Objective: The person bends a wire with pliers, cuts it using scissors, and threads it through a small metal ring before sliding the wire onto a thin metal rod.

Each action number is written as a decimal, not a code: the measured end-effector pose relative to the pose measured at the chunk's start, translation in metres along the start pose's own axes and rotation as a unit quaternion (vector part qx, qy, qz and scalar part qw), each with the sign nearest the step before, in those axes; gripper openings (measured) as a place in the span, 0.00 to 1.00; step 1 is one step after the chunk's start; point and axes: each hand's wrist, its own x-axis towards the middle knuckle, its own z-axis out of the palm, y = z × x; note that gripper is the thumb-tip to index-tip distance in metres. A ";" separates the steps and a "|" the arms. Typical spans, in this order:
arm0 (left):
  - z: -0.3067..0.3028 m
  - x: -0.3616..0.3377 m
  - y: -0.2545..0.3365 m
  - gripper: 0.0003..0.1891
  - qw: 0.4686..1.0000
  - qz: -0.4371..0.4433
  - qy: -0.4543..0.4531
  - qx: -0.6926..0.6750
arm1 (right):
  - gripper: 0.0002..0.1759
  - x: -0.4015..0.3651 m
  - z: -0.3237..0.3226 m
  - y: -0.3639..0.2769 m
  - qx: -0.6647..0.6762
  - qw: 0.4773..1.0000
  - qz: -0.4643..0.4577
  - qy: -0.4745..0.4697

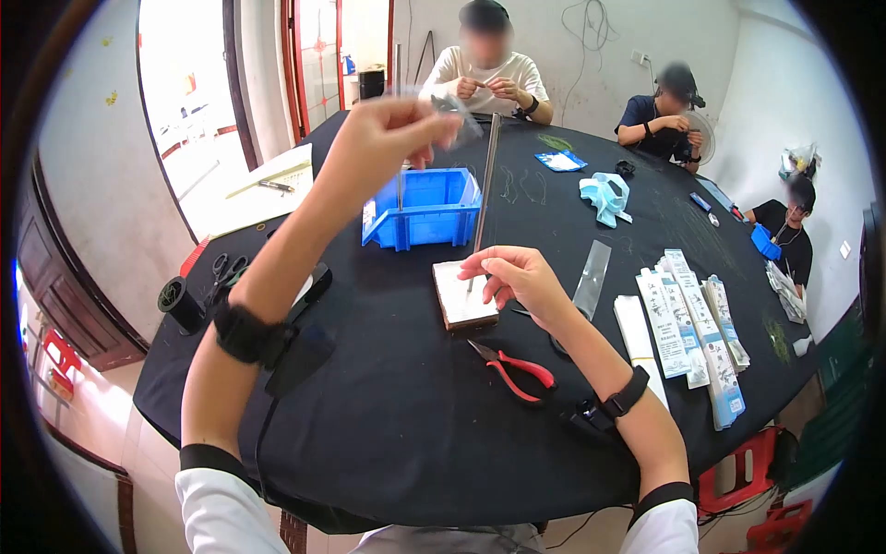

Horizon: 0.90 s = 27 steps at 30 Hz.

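My left hand [392,129] is raised above the table, fingers closed on a small clear plastic piece [469,120] that is smeared by motion; a dark patch shows beside the fingertips. My right hand [521,282] is lower, its thumb and fingers curled together beside the foot of a thin upright metal rod [486,185]. Whatever lies between those fingertips, if anything, is too small to make out. The rod rises from a white-topped block [452,295] with brown sides. Just in front of the block lie red-handled pliers [517,369], jaws toward it.
A blue plastic bin [425,226] stands behind the block. Scissors [226,272] and a dark spool [180,305] are at left. Printed packets [688,323], a clear strip [592,277] and a light-blue mask [606,197] lie at right. Several people sit around the black-covered table [369,443].
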 end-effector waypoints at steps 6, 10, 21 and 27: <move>0.005 0.039 0.007 0.14 0.999 0.040 0.000 -0.007 | 0.14 0.001 0.000 -0.001 -0.002 1.000 0.000 0.004; 0.008 0.038 0.002 0.13 0.999 0.020 -0.038 -0.020 | 0.14 0.000 0.000 -0.001 -0.004 1.000 -0.002 0.002; 0.006 0.039 0.003 0.14 0.998 -0.004 -0.062 0.007 | 0.14 0.001 0.001 0.001 0.001 1.000 0.000 0.006; 0.008 0.039 0.002 0.15 0.993 0.039 -0.108 -0.014 | 0.14 0.000 0.002 0.000 0.003 1.000 -0.004 0.011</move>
